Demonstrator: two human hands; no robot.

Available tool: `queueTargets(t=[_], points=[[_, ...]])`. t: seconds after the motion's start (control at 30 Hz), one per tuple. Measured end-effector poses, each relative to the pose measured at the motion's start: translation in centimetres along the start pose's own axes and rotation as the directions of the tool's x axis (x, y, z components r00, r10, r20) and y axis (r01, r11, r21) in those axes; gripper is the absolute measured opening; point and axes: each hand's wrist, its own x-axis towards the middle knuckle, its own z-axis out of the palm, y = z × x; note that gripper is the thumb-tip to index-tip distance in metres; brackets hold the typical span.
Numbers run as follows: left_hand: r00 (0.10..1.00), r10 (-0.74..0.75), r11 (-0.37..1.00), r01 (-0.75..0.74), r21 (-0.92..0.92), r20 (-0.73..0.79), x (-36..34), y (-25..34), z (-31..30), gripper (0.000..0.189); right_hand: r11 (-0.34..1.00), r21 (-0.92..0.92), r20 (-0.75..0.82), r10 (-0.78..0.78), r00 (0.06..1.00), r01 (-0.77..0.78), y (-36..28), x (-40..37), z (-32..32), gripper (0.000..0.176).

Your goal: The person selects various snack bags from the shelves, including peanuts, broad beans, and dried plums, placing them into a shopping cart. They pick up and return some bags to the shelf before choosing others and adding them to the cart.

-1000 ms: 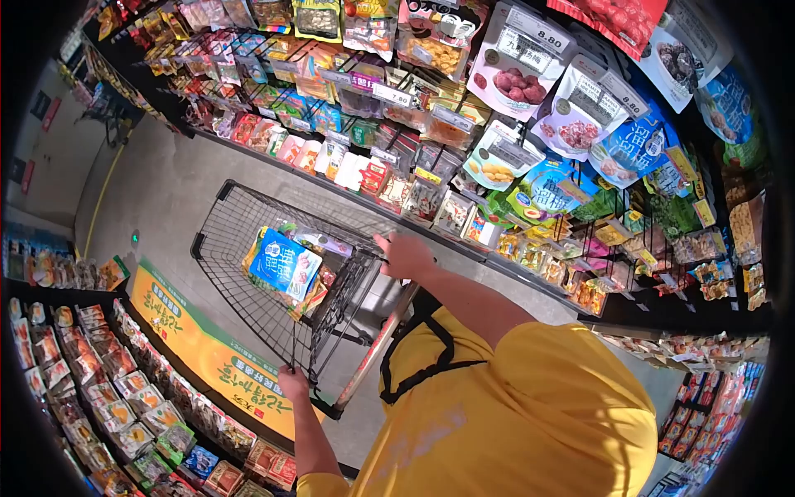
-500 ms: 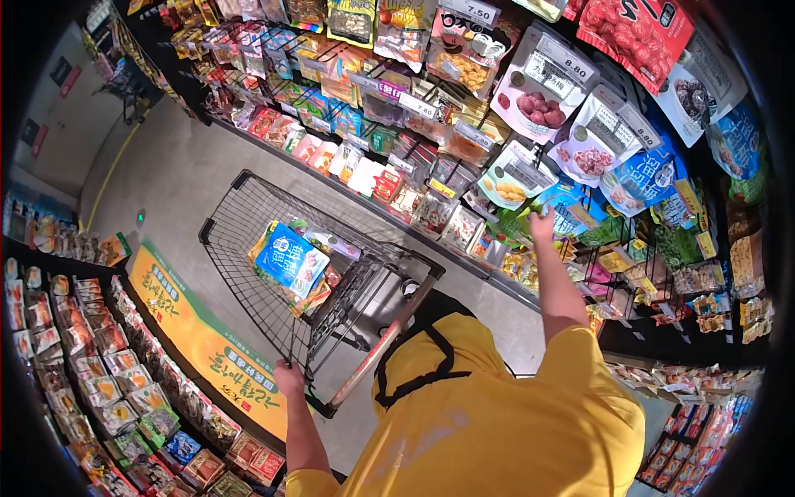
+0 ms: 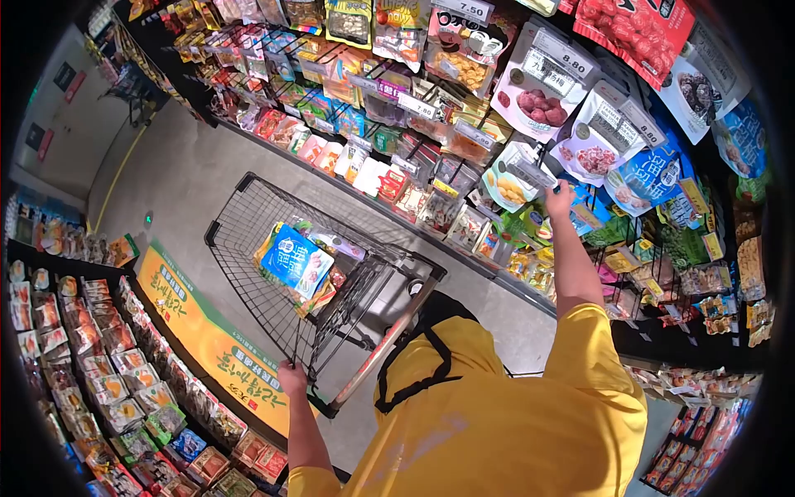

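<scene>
My left hand [image 3: 291, 378] is closed round the near left corner of a black wire shopping cart [image 3: 240, 248]. In the cart lie a blue snack bag [image 3: 296, 260] and a few other packets, partly covered by it. My right hand [image 3: 560, 200] is raised to the hanging snack rack, its fingers bunched beside the price tag [image 3: 530, 172] of a white pouch with yellow fruit [image 3: 509, 184]. What is between those fingers is too small to tell. Blue snack bags [image 3: 590, 203] hang just beside and behind that hand.
Hanging packets fill the rack ahead, with a white dried-fruit pouch [image 3: 538, 91] and a red bag [image 3: 633, 33] higher up. To the left stands a tiered snack shelf [image 3: 108, 373] with a yellow sign [image 3: 211, 344] along its edge. Grey floor [image 3: 178, 174] runs past the cart.
My right hand has moved a little up and right along the rack, from below the white fruit pouch to beside its tag. My left hand stays on the cart.
</scene>
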Motion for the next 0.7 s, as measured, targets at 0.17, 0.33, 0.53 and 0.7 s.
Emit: queueTargets(t=[0.17,0.33,0.53,0.7], points=[[1.0,0.006,1.0,-0.006,-0.017,0.004,0.5,-0.6,0.5,0.032,0.795,0.563,0.264,0.086,0.961,-0.226,0.0,-0.5,0.6,0.018],[1.0,0.017,1.0,-0.017,-0.021,-0.015,0.3,-0.3,0.2,0.031,0.507,0.719,0.502,0.092,0.86,-0.475,-2.8,-2.7,-2.1,0.016],[0.999,0.029,0.999,-0.03,-0.042,-0.015,-0.2,0.3,-0.3,0.03,0.54,0.654,0.606,0.045,0.794,-0.53,-4.3,-5.7,-5.5,0.017],[1.0,-0.012,0.999,0.013,-0.037,0.019,-2.0,3.8,-2.3,0.03,0.56,0.542,0.729,0.058,0.682,-0.627,-3.0,-9.8,-5.6,0.018]])
